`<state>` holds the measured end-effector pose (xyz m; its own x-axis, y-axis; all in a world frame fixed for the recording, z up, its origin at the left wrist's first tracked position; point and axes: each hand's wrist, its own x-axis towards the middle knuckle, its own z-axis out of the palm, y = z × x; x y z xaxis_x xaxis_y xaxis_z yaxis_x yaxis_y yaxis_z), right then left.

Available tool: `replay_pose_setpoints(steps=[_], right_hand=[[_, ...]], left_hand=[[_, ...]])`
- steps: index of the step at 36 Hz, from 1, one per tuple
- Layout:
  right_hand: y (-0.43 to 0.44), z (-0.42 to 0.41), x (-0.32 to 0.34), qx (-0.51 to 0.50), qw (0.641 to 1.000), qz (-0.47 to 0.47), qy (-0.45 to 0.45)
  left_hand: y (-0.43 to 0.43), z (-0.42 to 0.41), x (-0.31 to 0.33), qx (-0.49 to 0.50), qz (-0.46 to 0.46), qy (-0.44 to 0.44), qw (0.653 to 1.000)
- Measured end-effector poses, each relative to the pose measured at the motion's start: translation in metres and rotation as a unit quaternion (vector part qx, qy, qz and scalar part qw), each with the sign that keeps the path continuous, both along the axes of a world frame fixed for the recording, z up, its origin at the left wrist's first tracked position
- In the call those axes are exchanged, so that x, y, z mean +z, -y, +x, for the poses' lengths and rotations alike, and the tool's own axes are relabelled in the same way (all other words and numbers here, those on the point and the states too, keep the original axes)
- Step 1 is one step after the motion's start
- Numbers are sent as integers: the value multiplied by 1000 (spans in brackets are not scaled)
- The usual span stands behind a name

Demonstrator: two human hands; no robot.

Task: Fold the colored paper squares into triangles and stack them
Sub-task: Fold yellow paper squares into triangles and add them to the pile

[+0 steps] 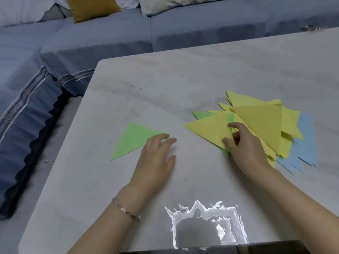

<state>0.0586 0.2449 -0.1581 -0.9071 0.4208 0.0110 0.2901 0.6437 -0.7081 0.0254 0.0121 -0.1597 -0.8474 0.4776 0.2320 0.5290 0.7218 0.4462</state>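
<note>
Surface: pale grey table (183, 85), faint marble veining, matte, rounded corner at 10 o'clock. Bright wavy glare patch (205, 222) near the 6 o'clock edge.

Green triangle (134, 140): single folded sheet, flat, smooth, crisp edges, lying alone on the 9 o'clock side of the table. Its right tip sits under the fingertips of the left hand (156, 156). That hand lies palm down with the fingers straight and slightly spread, clamped on nothing. Beaded bracelet (126, 210) on the wrist.

Yellow pile (260, 121): loose fan of folded yellow triangles on the 3 o'clock side, points splayed at different angles, edges not aligned. Pale blue paper (304, 140) lies beneath it, showing at the pile's 4 o'clock side. A green sheet (200, 114) peeks out at the pile's 10 o'clock edge.

Right hand (242, 143): on the pile's 8 o'clock edge, fingers curled, thumb and forefinger pinching the nearest yellow triangle (209, 127), whose long point aims toward 9 o'clock. Hands apart.

Background, 12 o'clock: blue-grey fabric sofa (110, 33) with a mustard cushion (91, 8).
</note>
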Motion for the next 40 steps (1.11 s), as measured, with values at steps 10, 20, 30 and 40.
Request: replay_pose_setpoints(steps=[10, 20, 30, 40], right_hand=[[22, 1, -4, 206, 978, 35, -6], [60, 34, -39, 260, 933, 229, -97], [44, 50, -34, 291, 907, 303, 24], [17, 62, -29, 244, 919, 310, 22]], left_hand=[[-23, 38, -17, -45, -8, -21, 999], [-27, 46, -41, -56, -191, 5, 980], [-18, 50, -42, -75, -200, -15, 977], [-1, 58, -33, -28, -206, 13, 978]])
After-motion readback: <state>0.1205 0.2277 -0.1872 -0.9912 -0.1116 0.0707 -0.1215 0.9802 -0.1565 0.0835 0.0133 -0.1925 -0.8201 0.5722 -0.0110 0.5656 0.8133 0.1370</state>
